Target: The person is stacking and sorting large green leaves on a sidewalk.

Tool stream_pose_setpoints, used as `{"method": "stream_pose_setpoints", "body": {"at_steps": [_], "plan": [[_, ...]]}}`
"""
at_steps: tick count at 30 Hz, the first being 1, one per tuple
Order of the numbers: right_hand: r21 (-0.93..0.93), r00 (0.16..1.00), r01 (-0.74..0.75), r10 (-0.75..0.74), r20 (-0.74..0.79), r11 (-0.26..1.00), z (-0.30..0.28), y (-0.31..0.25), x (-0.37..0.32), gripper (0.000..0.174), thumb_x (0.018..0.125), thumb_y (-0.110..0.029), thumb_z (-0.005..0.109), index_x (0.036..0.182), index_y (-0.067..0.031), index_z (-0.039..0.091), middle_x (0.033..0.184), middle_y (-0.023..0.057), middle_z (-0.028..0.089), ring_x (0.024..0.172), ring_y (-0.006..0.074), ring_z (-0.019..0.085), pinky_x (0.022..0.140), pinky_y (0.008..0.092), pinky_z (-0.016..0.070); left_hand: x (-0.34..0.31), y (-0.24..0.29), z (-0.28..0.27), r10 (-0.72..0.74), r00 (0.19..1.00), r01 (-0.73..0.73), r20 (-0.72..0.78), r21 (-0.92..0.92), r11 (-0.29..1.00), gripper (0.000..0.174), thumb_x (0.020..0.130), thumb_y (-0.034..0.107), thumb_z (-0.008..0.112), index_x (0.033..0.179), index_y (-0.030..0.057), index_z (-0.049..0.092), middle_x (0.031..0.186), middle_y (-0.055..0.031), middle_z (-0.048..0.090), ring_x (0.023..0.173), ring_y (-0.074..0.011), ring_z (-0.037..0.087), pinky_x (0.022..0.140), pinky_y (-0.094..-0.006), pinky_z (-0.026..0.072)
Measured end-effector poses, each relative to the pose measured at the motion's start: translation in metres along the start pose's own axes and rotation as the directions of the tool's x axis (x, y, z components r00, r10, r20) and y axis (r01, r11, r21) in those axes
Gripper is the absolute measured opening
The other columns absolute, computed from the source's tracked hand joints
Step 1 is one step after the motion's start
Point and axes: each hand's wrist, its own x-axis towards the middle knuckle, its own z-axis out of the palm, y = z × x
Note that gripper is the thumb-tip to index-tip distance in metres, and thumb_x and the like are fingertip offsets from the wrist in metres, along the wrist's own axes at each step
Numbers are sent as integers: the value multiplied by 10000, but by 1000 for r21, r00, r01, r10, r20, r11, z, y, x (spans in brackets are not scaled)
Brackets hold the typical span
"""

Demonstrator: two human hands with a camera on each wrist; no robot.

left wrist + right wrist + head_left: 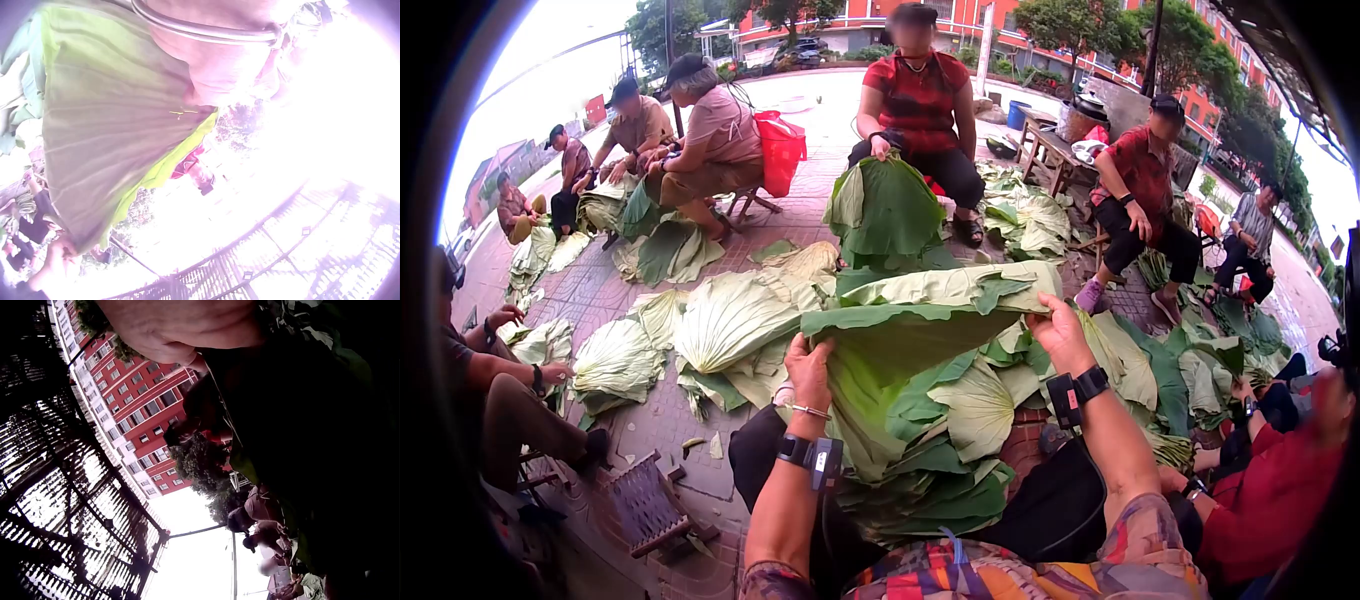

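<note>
A large green leaf (920, 335) is stretched between both hands above the lap in the head view. The left hand (808, 372) grips its left edge, fingers curled over the rim. At the right end the right hand (1060, 335) pinches the leaf's edge. From the left wrist view the leaf (119, 119) hangs as a broad veined sheet, with the left hand (219, 56) at its upper corner and the right hand (59, 269) at its lower one. The right hand (187, 325) holds the dark leaf in the right wrist view. Stacked leaves (930, 490) lie beneath.
Leaf piles (740, 320) spread across the paving ahead. A seated person (915, 100) opposite holds a leaf (890, 215). Other people sit on both sides, one in red (1280, 480) close at the right. A small stool (650, 505) stands at the lower left.
</note>
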Motion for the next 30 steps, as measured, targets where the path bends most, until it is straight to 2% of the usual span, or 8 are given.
{"method": "stream_pose_setpoints", "body": {"at_steps": [6,9,16,20,21,23,26,30], "plan": [[129,987,1,20,-159,992,-45,13,10,188,774,-69,568,957,-62,523,906,77,556,803,220,526,640,344,442,1,17,16,108,982,-141,155,224,964,128,724,-13,625,842,-1,576,764,48,545,668,-20,482,602,-154,391],[133,990,51,-33,-135,990,-38,3,9,195,790,-85,553,981,-69,519,928,71,549,819,214,520,665,348,436,3,27,22,422,822,-569,383,552,609,187,650,-39,643,815,28,587,769,-24,568,703,-123,538,613,-220,425],[143,995,63,-50,-89,988,-24,-2,-3,182,787,-78,551,965,-54,526,928,75,552,818,212,518,682,352,428,-35,31,47,480,696,-708,535,624,331,243,546,-48,626,760,54,573,828,-61,525,797,-258,472,726,-335,384],[161,991,76,-58,-117,984,-28,-1,2,156,788,-70,552,942,-46,533,923,85,555,815,218,523,667,361,433,-71,-44,-9,-81,808,-552,583,798,239,231,578,78,652,801,64,597,870,-112,548,827,-303,501,718,-364,420],[168,993,71,-53,-109,983,-28,0,3,150,788,-71,554,934,-44,533,920,87,557,811,220,525,660,363,436,-78,-66,-30,-336,752,-525,567,823,215,262,592,139,670,836,64,609,881,-132,562,836,-327,516,723,-377,434],[171,993,78,-62,-98,982,-24,2,1,146,787,-72,559,927,-46,529,915,90,558,805,226,531,638,366,442,-86,-87,-47,-820,202,-531,535,764,368,366,623,258,690,916,53,610,883,-161,588,842,-354,546,743,-396,449],[153,996,43,-30,-86,987,-16,5,-2,173,782,-80,570,947,-55,526,905,79,563,805,225,542,622,363,449,-93,-100,-49,-828,149,-600,540,715,358,442,644,326,695,972,45,601,879,-183,606,845,-342,571,761,-378,454],[56,999,7,-9,47,998,2,23,-16,137,783,-122,586,908,-73,559,856,41,582,745,195,554,614,356,457,-83,-74,-20,-621,584,-272,523,847,457,403,694,280,692,966,1,590,843,-167,625,796,-251,606,743,-329,472]]}}
